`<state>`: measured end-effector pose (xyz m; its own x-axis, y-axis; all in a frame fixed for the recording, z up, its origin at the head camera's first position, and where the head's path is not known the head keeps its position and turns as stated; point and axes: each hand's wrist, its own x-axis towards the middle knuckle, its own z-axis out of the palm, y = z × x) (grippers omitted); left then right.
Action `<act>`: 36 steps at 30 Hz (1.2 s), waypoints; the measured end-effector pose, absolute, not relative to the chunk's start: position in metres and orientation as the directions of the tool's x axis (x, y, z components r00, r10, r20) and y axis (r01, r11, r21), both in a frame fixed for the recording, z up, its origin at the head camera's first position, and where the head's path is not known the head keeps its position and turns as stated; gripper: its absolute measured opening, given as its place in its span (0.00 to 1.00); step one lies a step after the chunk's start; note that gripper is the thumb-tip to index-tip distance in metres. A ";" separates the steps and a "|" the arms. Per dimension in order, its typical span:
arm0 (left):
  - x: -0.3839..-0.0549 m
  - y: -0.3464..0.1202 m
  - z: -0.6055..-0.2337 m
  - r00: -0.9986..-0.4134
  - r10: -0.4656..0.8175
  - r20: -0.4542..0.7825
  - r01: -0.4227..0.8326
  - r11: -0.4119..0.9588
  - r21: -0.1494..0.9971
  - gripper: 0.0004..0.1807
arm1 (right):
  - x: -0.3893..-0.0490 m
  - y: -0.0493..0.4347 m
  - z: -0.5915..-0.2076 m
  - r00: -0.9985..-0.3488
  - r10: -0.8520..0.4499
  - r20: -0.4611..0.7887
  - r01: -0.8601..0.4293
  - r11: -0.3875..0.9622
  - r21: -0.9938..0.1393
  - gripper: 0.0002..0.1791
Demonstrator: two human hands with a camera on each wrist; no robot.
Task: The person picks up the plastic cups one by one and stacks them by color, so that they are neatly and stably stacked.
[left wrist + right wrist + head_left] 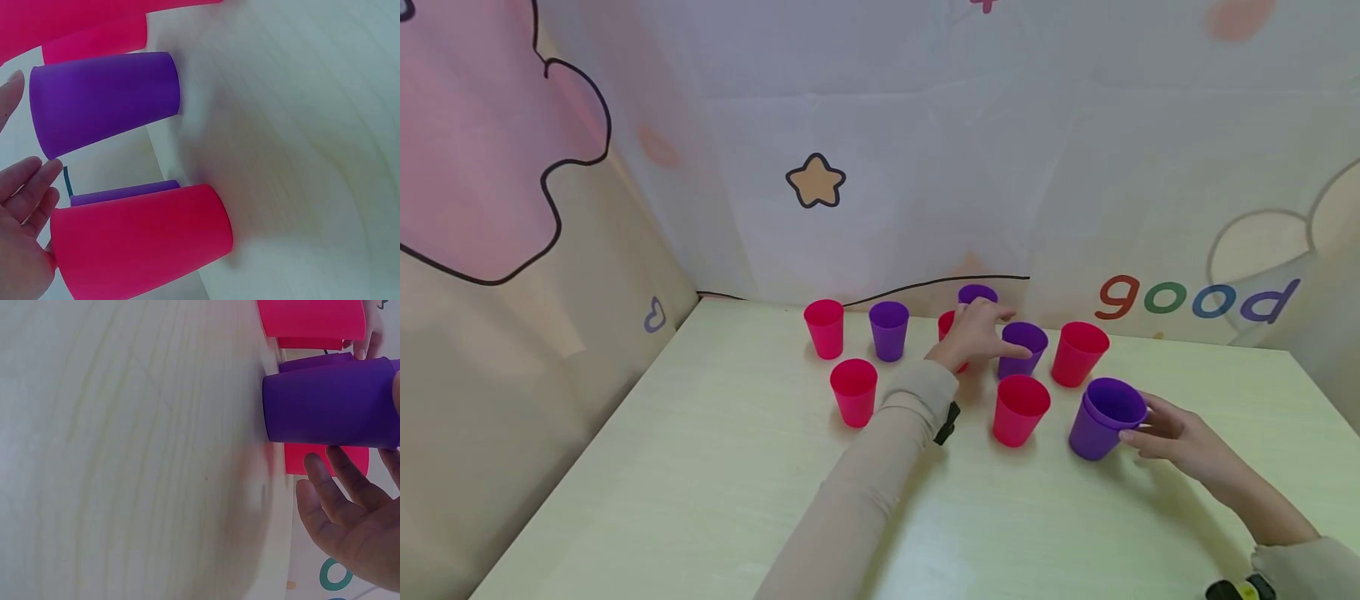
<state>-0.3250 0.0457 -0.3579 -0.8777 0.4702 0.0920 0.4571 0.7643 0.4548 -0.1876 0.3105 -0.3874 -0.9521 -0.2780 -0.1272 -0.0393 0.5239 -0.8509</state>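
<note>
My left hand (973, 333) reaches over the back cups with thumb and fingers spread. In the left wrist view, its thumb and fingertips lie on either side of the rim of a purple cup (106, 100); I cannot tell whether they touch it. A red cup (144, 244) stands beside that hand, and a purple cup (977, 293) behind it is partly hidden. At the right, my right hand (1180, 442) holds two nested purple cups (1093, 433) near their rims, between thumb and fingers. The nested pair (328, 403) appears upright on the table, its other fingers spread below in the right wrist view.
On the pale table (662, 483), a red cup (824, 330), a purple cup (889, 332) and another red cup (854, 393) stand to the left. Further red cups stand at front centre (1021, 410) and back right (1079, 354). A printed cloth (880, 225) hangs behind.
</note>
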 end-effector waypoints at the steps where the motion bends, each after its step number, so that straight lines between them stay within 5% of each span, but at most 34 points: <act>1: -0.325 0.046 -0.358 -0.878 0.469 0.091 0.456 0.767 0.452 0.39 | -0.188 0.310 -0.387 -0.952 -0.278 -0.127 -0.039 0.522 -0.852 0.38; 20: -0.323 0.057 -0.363 -0.889 0.454 0.069 0.442 0.805 0.396 0.34 | -0.187 0.311 -0.387 -0.951 -0.281 -0.129 -0.029 0.496 -0.868 0.37; 36: -0.313 0.058 -0.353 -0.843 0.511 0.170 0.532 0.741 0.410 0.32 | -0.187 0.311 -0.389 -0.952 -0.288 -0.105 -0.054 0.496 -0.867 0.36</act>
<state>-0.3127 0.0580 -0.3532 -0.8426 0.5109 0.1701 0.5320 0.7408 0.4101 -0.1872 0.3112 -0.3888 -0.9517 -0.2882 -0.1054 -0.0541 0.4956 -0.8669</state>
